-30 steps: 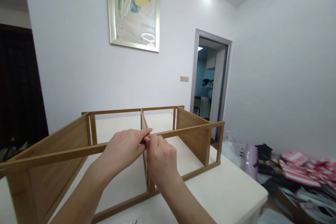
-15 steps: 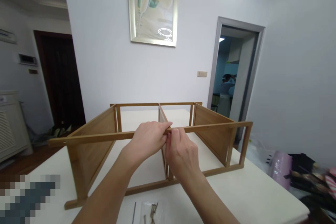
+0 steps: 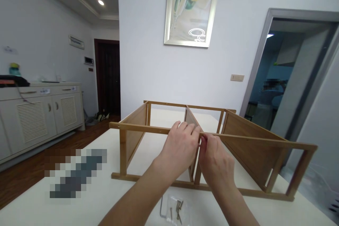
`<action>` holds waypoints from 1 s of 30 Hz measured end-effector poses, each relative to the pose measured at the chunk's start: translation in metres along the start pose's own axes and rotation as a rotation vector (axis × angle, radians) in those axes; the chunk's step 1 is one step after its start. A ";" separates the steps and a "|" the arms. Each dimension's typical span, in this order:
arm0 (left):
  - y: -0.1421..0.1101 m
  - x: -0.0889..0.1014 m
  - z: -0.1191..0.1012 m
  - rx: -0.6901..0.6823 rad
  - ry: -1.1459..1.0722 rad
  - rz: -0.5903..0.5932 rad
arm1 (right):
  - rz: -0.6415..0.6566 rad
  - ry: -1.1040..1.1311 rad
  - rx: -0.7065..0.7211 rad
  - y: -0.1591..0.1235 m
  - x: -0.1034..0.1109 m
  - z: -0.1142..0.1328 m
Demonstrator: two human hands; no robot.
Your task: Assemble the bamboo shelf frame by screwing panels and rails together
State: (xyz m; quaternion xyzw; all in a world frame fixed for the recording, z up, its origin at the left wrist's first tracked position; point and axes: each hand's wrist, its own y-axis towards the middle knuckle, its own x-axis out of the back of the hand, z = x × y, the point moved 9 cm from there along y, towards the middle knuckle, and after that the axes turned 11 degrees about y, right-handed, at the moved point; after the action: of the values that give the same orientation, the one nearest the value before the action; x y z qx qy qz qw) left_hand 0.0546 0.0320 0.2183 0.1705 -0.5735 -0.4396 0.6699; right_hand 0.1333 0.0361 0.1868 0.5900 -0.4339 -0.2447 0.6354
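Note:
A wooden shelf frame (image 3: 251,139) lies on its side on the white table (image 3: 87,201), with a panel at each end and a middle panel (image 3: 190,117). My left hand (image 3: 181,144) is closed over the near top rail, just left of where the middle panel meets it. Right beside it, my right hand (image 3: 217,162) pinches at the same joint, fingertips against the underside of the rail. Anything small between those fingertips is hidden. On the table below lie a clear bag of screws (image 3: 178,209) and a thin L-shaped hex key (image 3: 161,206).
A pixelated dark object (image 3: 79,176) lies on the table's left part. White cabinets (image 3: 53,109) stand along the left wall. Past the doorway (image 3: 261,60) at right, a person (image 3: 268,97) is in another room. Clear plastic wrapping (image 3: 312,187) sits beyond the table's right edge.
My view has swung left, so the frame and hands appear farther right. My left hand's fingers now lie across the rail top; both hands stay at the middle joint.

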 end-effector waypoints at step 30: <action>-0.286 -0.044 0.162 1.062 0.519 0.666 | 0.061 0.254 -0.248 -0.134 0.014 -0.036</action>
State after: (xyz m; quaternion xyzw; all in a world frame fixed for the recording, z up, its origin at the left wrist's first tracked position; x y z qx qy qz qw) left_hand -0.2043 -0.0477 0.0281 0.3908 -0.5541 0.1867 0.7109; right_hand 0.1979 0.0190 0.0640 0.5196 -0.3344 -0.2004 0.7603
